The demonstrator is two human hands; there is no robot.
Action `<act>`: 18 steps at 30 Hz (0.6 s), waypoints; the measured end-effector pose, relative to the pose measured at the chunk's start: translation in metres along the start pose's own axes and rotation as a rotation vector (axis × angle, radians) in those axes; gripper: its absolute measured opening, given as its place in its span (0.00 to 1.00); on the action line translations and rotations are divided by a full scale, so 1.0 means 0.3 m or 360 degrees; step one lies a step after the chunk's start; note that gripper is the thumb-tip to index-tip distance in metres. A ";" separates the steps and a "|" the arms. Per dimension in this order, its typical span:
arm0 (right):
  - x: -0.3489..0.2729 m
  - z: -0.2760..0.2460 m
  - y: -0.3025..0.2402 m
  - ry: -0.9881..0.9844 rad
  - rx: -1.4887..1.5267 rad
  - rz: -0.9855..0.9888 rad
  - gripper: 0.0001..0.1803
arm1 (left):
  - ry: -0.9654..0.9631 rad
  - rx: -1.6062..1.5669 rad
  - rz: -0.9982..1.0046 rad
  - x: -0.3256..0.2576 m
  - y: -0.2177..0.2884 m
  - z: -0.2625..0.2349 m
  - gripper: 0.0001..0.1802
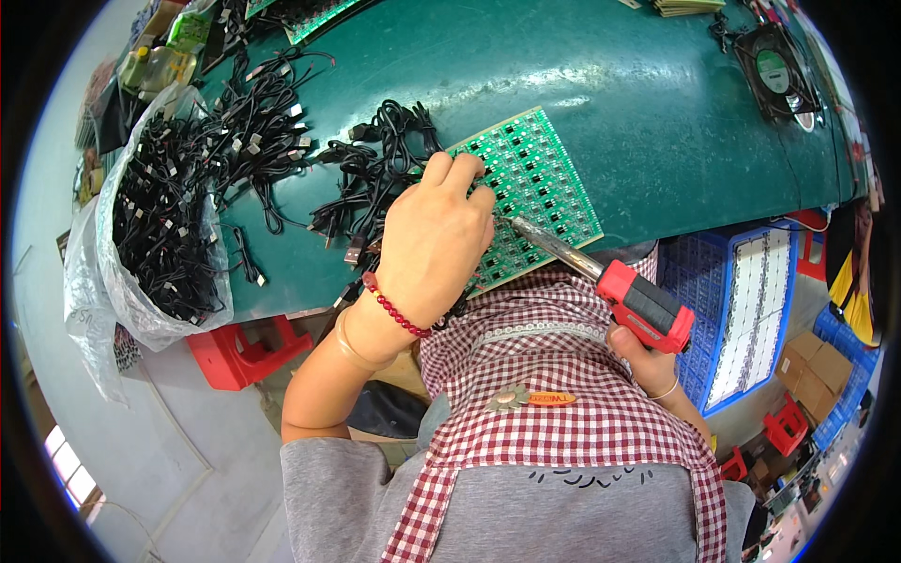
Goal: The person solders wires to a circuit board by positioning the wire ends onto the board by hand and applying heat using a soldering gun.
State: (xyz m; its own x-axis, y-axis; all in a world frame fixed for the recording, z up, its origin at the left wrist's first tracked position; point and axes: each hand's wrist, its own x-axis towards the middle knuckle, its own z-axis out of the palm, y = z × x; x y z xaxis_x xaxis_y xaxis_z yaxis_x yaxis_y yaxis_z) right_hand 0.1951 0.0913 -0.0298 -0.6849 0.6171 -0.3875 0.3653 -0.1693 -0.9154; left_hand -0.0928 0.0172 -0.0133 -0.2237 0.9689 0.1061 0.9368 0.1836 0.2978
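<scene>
A green circuit board panel [549,174], covered with rows of small black and silver parts, lies tilted at the table's near edge. My left hand [439,230] rests over its left part with the fingers curled together; what they pinch is hidden. My right hand [643,361] grips the red and black handle of a soldering iron [648,305]. Its metal barrel slants up to the left, and the tip ends at the board just right of my left fingers. Contact cannot be made out. Black USB cables [371,178] lie bunched beside my left hand.
A clear plastic bag [103,272] full of black cables sits at the left table edge, with a loose cable heap [263,122] beside it. More circuit boards [310,19] lie at the far side. A fan [774,70] stands far right. Blue crates [713,310] and a red stool [246,355] flank the table below.
</scene>
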 end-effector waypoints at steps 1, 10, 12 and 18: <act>0.005 0.006 -0.003 0.0054 -0.0066 -0.0105 0.12 | -0.0010 0.0005 0.0001 0.001 0.001 0.000 0.03; 0.019 -0.002 0.027 -0.0043 -0.0148 -0.0180 0.11 | -0.0068 0.0021 0.0003 0.004 0.000 -0.006 0.04; 0.015 0.007 0.019 -0.0001 -0.0081 -0.0172 0.12 | -0.0084 0.0036 0.0008 0.005 0.000 -0.007 0.04; -0.025 -0.019 0.034 0.0049 0.0111 0.0126 0.14 | -0.0120 0.0047 0.0025 0.009 -0.002 -0.011 0.04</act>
State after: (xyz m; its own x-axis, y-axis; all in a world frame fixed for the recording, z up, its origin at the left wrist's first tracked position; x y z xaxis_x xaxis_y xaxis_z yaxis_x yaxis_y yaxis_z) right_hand 0.2075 0.0892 -0.0358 -0.6355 0.6227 -0.4564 0.3719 -0.2711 -0.8878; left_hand -0.0948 0.0192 -0.0100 -0.1889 0.9812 0.0384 0.9478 0.1720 0.2686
